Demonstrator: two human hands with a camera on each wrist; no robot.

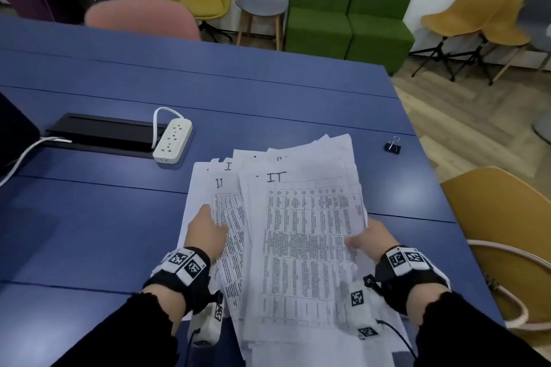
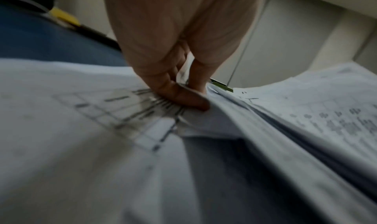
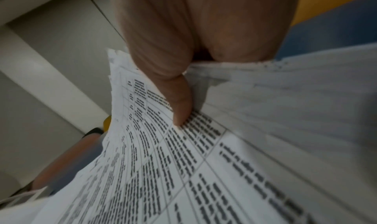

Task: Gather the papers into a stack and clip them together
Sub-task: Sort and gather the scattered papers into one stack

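Papers (image 1: 301, 235), printed with tables, lay fanned and uneven at lower center of the blue table (image 1: 119, 217). At their left edge the left hand (image 1: 207, 231) pinched some sheets; the right hand (image 1: 371, 237) gripped the right edge, thumb on top. Toward the frame's right sat a small black clip (image 1: 393, 146), apart from the papers.
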